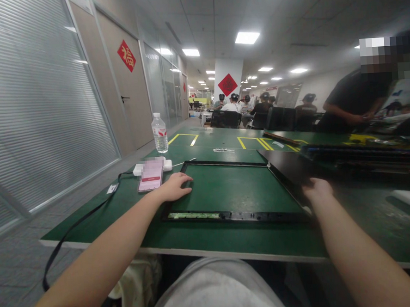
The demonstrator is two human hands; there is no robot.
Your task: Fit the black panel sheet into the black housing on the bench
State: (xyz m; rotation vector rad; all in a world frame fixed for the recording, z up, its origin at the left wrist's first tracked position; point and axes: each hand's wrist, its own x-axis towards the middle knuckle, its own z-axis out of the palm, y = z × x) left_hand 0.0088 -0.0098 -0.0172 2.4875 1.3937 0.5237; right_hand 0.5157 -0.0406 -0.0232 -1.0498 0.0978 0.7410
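Note:
A thin black rectangular frame point(245, 216) lies on the green table, with a green circuit strip point(195, 215) set along its near bar. My left hand point(177, 186) rests at the frame's left side, fingers apart and holding nothing. To the right, my right hand point(319, 190) grips a large dark panel point(289, 167) near its edge. This panel stands tilted beside the frame's right bar, and its outline is smeared by motion. The fingers behind the panel are partly hidden.
A phone point(151, 175) leans on a white object left of my left hand, with a water bottle point(160, 134) behind. Yellow tape marks point(253, 143) line the far table point(211, 137). Dark long parts point(358, 152) lie at the right, near a standing person point(357, 88).

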